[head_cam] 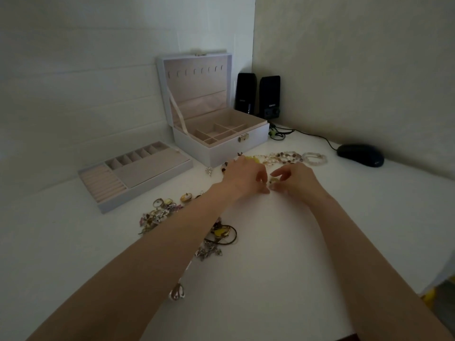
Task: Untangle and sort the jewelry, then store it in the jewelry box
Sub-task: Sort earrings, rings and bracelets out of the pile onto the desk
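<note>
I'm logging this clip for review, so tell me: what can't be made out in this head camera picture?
1. The small piece pinched between the left hand and right hand: head view, fingers cover it, too small to identify.
2. The jewelry pile: head view, the left forearm hides part.
3. The speakers, their labels: head view, too small and blurred to read.

The small pale piece (pixel 272 180) pinched by my right hand (pixel 296 179) is too small and blurred to name, and whether my left hand (pixel 242 177) grips it too I cannot tell. My left hand covers one end of the bead strand (pixel 283 156) lying before the jewelry box (pixel 221 146). My left forearm (pixel 172 242), running out of view like the right past the surface's near edge, hides the middle of the jewelry pile (pixel 160 214).
</note>
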The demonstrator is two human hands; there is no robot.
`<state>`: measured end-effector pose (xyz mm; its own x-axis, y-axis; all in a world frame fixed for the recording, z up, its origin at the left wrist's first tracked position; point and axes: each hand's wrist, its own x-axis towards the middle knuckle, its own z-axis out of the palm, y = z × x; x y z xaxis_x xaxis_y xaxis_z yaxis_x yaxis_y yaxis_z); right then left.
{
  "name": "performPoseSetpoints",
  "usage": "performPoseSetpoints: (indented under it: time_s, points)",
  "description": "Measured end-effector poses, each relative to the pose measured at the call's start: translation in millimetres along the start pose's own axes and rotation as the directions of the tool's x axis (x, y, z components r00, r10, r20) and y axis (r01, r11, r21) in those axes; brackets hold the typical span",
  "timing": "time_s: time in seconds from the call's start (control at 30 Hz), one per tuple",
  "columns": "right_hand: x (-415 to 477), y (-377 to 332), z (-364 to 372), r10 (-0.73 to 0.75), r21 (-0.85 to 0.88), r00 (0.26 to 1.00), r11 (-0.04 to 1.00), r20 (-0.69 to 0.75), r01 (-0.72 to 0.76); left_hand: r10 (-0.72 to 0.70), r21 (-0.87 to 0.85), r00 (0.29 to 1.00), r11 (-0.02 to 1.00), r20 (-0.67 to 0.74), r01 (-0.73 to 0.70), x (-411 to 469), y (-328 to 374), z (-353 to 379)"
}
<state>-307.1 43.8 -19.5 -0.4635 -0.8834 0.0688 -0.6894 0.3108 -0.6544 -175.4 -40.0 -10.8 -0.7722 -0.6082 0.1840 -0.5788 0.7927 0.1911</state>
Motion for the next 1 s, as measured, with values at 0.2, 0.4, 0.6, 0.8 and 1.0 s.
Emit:
performPoseSetpoints:
  time_s: [0.2,0.4,0.6,0.8,1.0]
  points:
    - [1.1,5.1,7.3,-0.074,-0.015,0.992,0.997,-0.101,0.073,-0.114,0.057,0.993,0.992,-0.043,0.116,9.2,3.4,5.7]
    - [0.9,4.6,7.1,-0.076,0.077,0.990,0.993,-0.115,0.086,-0.139,0.010,0.990,0.990,0.035,0.139,10.6,-2.3,-1.2]
    - [-3.4,2.4,10.2,-0.089,0.122,0.984,0.987,-0.156,0.108,-0.132,0.049,0.991,0.990,0.008,0.131,13.5,2.2,2.2]
    - [-4.9,-0.8,6.4,-0.076,0.107,0.976,0.989,-0.205,0.099,-0.128,-0.053,0.991,0.991,-0.047,0.125,-1.7,-4.7,-17.2]
    - [-23.9,-37.8,4.5,-0.173,0.026,0.984,0.984,-0.050,0.174,-0.116,-0.220,0.992,0.970,-0.056,0.101,-45.6,-18.6,-42.4]
